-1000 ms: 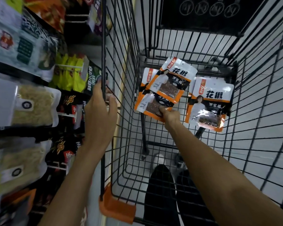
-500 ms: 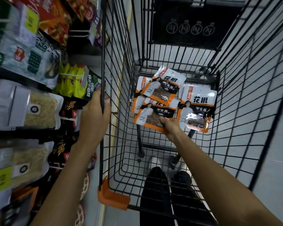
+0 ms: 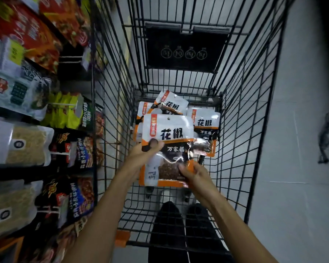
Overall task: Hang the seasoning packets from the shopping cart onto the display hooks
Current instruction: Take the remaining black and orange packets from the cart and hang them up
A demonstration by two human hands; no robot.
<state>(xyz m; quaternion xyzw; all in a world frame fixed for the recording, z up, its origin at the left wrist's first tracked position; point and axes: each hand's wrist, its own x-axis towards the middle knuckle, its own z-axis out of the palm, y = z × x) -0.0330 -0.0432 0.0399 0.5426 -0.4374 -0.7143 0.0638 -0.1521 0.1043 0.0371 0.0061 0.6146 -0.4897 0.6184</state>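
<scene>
A white and orange seasoning packet (image 3: 169, 133) with a clear window of dark spice is held up inside the black wire shopping cart (image 3: 241, 130). My left hand (image 3: 142, 152) grips its left edge, thumb on the front. My right hand (image 3: 193, 173) pinches its lower right corner. Behind it, several more of the same packets (image 3: 205, 122) lie at the far end of the cart floor. Display hooks (image 3: 61, 105) carrying other goods stick out of the rack on the left.
The rack on the left is packed with hanging bags: green packets (image 3: 66, 111), pale noodle bags (image 3: 25, 145), black snack bags (image 3: 74, 149). A black child-seat flap (image 3: 184, 48) closes the cart's far end. Grey floor (image 3: 302, 168) lies to the right. My dark shoes (image 3: 179, 224) show beneath the cart.
My left hand left the cart's side rim and took hold of the packet. My right hand lifted that packet off the pile and brought it nearer. The view tilted down.
</scene>
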